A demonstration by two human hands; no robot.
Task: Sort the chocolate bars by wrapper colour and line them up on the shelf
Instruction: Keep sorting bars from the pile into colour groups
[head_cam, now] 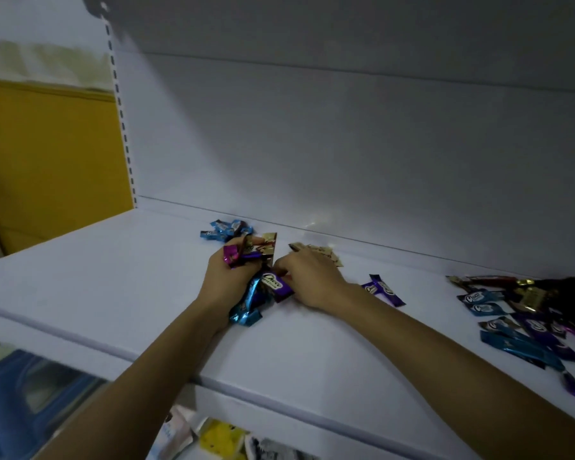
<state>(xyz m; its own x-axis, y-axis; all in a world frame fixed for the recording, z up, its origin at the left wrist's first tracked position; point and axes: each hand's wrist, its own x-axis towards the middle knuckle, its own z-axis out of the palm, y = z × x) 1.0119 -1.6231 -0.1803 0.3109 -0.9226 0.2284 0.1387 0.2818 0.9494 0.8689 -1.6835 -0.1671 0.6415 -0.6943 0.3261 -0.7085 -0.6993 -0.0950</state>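
Figure: Sorting chocolate bars by wrapper colour on the shelf [140,287].
The left hand [226,277] clutches a mixed bunch of bars [246,315] as stock. The right hand [309,277] pinches a purple bar [277,286] from it, probably bound for the purple pair [383,289] just to the right. Blue bars [226,229] lie far, and an unsorted heap [528,317] waits at right.

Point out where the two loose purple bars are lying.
In the head view, the two purple bars lie on the shelf, right of centre, beside the right hand, left of the mixed pile.
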